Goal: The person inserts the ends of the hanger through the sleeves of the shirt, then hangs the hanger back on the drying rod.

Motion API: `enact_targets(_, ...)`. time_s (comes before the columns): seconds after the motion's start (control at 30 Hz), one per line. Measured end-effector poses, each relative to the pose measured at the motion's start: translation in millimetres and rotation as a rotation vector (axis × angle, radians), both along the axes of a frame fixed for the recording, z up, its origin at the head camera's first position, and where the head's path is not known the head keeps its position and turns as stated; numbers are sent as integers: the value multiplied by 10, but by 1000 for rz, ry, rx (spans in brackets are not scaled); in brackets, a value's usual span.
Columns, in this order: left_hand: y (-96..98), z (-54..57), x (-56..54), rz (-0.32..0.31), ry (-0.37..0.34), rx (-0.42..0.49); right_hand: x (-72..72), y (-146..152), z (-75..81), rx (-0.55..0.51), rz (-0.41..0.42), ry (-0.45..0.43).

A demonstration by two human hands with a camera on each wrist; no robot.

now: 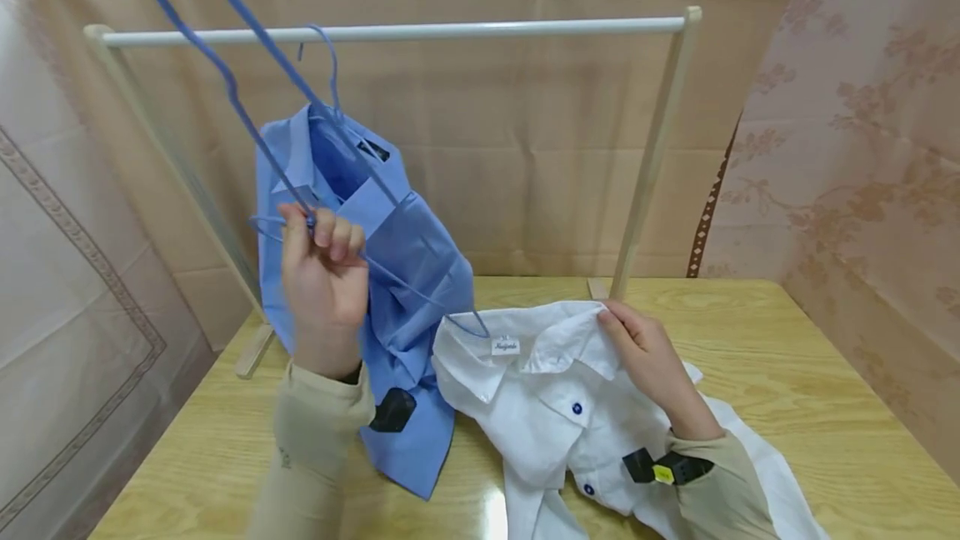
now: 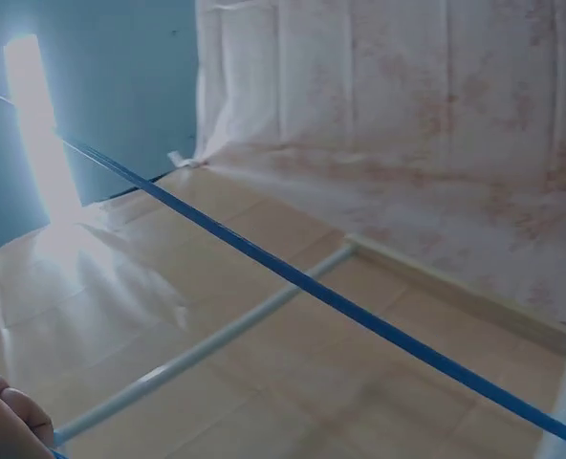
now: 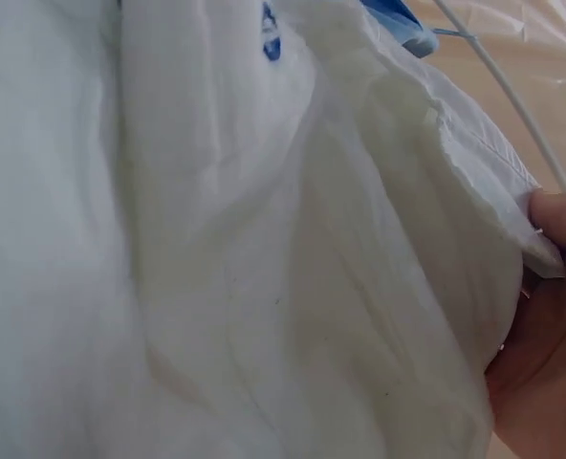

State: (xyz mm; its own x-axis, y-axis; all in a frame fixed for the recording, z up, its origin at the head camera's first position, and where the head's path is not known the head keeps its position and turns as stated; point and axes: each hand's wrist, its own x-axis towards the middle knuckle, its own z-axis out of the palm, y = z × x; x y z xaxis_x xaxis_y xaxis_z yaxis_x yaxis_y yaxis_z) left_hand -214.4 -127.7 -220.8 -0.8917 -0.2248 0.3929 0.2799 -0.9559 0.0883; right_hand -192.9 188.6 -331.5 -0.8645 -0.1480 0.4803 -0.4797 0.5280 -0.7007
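My left hand (image 1: pixel 326 290) grips a blue wire hanger (image 1: pixel 247 19), its fingers curled around the wire. Long wires of this hanger slant up past the upper left edge, and another part reaches down to the white shirt's collar. My right hand (image 1: pixel 652 357) pinches the collar of the white shirt (image 1: pixel 525 419) between thumb and fingers, holding it up off the table. The right wrist view shows the thumb on the white cloth (image 3: pixel 293 249). In the left wrist view, a hanger wire (image 2: pixel 245 247) crosses diagonally; only part of the left hand shows at the corner.
A blue shirt (image 1: pixel 408 307) hangs on another blue hanger (image 1: pixel 333 73) from the white rail (image 1: pixel 487 28), behind my left hand. The rack's right post (image 1: pixel 652 140) stands on the wooden table (image 1: pixel 750 357). Cloth curtains (image 1: pixel 540 148) surround the back and sides.
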Motion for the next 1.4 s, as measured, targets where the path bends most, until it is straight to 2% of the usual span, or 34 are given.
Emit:
enact_targets(0.13,229,-156,-12,46,2,-91,44,-17,22,-16,-16,29)
enact_targets(0.27,412,-303,-24,98,40,-220,98,-45,62,-64,-35,70)
enact_targets(0.43,548,-423,-48,108,41,-303,172,-92,149,-160,-45,147)
enact_targets(0.57,600,-501,-59,68,32,-357,214,-107,203,-241,-28,198)
enact_targets(0.63,619,-530,-59,44,38,-380,228,-110,216,-266,-9,209)
enact_targets(0.77,652,-558,-60,36,44,-412,244,-117,223,-285,11,224)
enact_targets(0.9,679,-550,-48,53,34,-448,261,-115,220,-305,-30,247)
enact_targets(1.0,712,-543,-33,83,39,-510,279,-91,223,-343,-53,285)
enact_targets(1.1,753,-557,-24,125,66,-591,294,-66,235,-412,-28,335)
enact_targets(1.27,819,-643,-38,211,147,-727,349,-64,284,-514,-7,380)
enact_targets(1.4,870,-707,-74,260,208,-764,407,-74,338,-545,-7,383)
